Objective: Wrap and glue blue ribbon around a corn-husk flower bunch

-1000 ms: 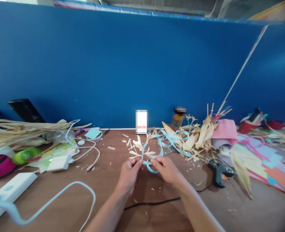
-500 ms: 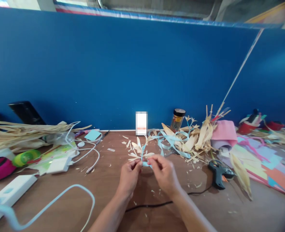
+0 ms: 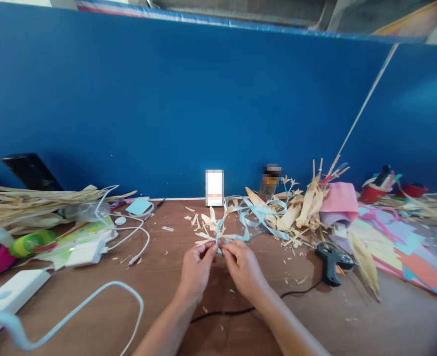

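Blue-wrapped stem, mid-table, long axis running up the view, top leaning slightly right. Left hand pinches its base, fingertips together; right hand, likewise pinched, holds blue ribbon there. Elbow room on brown tabletop spans pale cord to glue gun. Husk pile beyond; blue panel bounds the far edge.

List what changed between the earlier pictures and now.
The right hand moved left, bringing its fingertips close beside those of the left hand; the blue ribbon loop seen between them a second ago no longer shows. The left hand still pinches the blue stem. The glue gun stayed put.
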Demonstrator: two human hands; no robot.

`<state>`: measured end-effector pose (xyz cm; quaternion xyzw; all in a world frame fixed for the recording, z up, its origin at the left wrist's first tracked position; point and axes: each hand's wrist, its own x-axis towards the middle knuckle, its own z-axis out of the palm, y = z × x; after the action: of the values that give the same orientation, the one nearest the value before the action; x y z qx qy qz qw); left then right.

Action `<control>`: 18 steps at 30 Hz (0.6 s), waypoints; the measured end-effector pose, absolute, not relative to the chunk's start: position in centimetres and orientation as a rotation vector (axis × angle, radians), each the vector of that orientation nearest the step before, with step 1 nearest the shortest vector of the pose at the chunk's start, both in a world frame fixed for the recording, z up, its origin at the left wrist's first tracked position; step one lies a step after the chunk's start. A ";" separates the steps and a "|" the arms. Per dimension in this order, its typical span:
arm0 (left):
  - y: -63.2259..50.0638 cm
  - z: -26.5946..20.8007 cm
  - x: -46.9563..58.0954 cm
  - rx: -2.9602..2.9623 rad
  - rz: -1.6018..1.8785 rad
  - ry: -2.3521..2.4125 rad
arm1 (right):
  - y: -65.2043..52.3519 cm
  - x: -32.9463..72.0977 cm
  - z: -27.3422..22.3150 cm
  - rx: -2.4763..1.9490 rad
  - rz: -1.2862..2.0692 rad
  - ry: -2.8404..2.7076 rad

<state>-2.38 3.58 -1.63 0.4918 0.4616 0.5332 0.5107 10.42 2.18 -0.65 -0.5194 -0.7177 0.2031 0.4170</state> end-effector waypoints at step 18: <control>3.5 -1.7 -2.2 1.041 1.233 0.978 | 1.3 9.4 -0.8 -1.339 0.626 -1.615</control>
<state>-2.18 3.48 -1.65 0.4468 0.4194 0.5289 0.5872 9.38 1.32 -0.78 -0.5437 -0.6555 0.2541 0.4584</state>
